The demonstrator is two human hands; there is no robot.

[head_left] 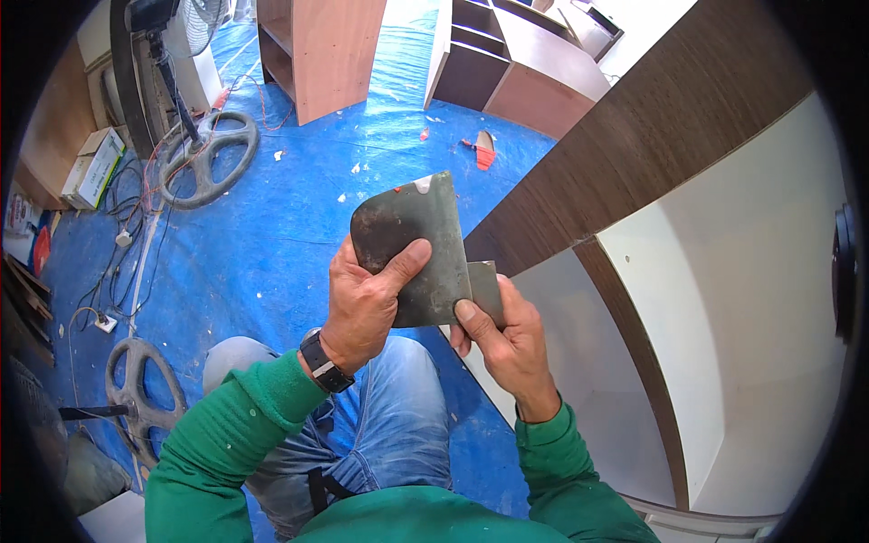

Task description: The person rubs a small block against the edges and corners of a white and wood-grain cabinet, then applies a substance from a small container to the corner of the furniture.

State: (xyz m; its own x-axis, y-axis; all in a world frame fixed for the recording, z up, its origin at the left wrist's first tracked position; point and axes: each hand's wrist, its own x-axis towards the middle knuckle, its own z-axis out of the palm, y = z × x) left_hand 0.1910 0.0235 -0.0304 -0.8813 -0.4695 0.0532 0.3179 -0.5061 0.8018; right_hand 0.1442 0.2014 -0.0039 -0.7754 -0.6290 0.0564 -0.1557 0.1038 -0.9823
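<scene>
My left hand (369, 294) grips a flat, dark grey-green sheet (407, 222) with one rounded corner and a whitish patch at its top edge; the thumb lies across its face. My right hand (511, 339) pinches a smaller grey flat piece (487, 288) at the sheet's lower right corner. The smaller piece is partly behind the sheet, and I cannot tell whether the two are joined. Both hands are closed above my knees, the fingers behind the sheet mostly hidden.
To my right stands a white cabinet with dark wood-grain edges (634, 312). Blue sheeting (299, 235) covers the floor, with a red-and-beige scrap (485, 151) on it. A fan base (210, 161), cables (118, 231) and a box (93, 169) lie left; a wooden cabinet (339, 54) stands ahead.
</scene>
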